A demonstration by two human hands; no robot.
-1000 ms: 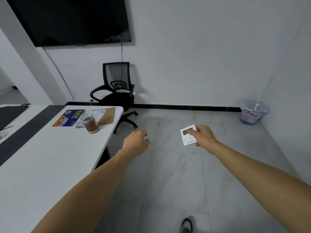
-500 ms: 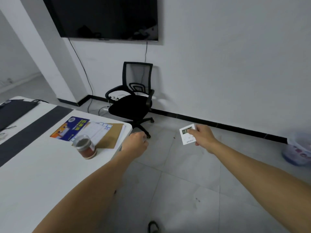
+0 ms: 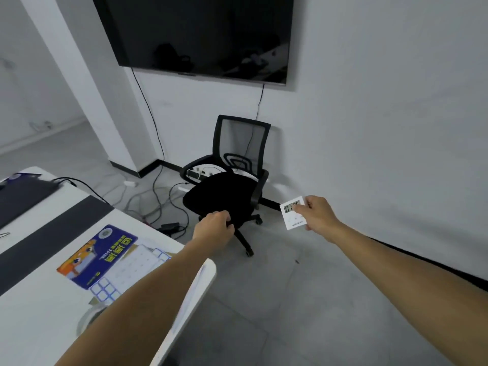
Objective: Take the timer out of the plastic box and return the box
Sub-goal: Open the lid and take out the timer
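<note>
Grey tile floor [image 3: 277,299] runs across the whole room up to a white wall [image 3: 383,114] with a dark skirting strip along its foot. A big black screen [image 3: 200,33] hangs on that wall, switched off, with two thin cables dropping from its lower edge. Down on the left, the white surface [image 3: 34,320] carries a wide dark band across it and a black flat item at its far end. A black mesh-backed office chair [image 3: 229,186] stands against the wall below the screen, with loose cables and a power strip on the floor beside it. On the surface near its rounded corner lies a blue and orange booklet [image 3: 100,256], and just beside it a sheet printed with a grid [image 3: 134,270], partly hidden under the left forearm.

Both bare arms reach forward over the floor. The left hand [image 3: 215,229] is curled into a loose fist beyond the corner of the surface, in front of the chair seat, and it holds nothing that I can see. The right hand [image 3: 318,216] is held out in the air, well apart from the left, its grip pinching the right edge of the small white timer [image 3: 293,213]. The timer faces the person, its display showing dark digits too blurred to read.
</note>
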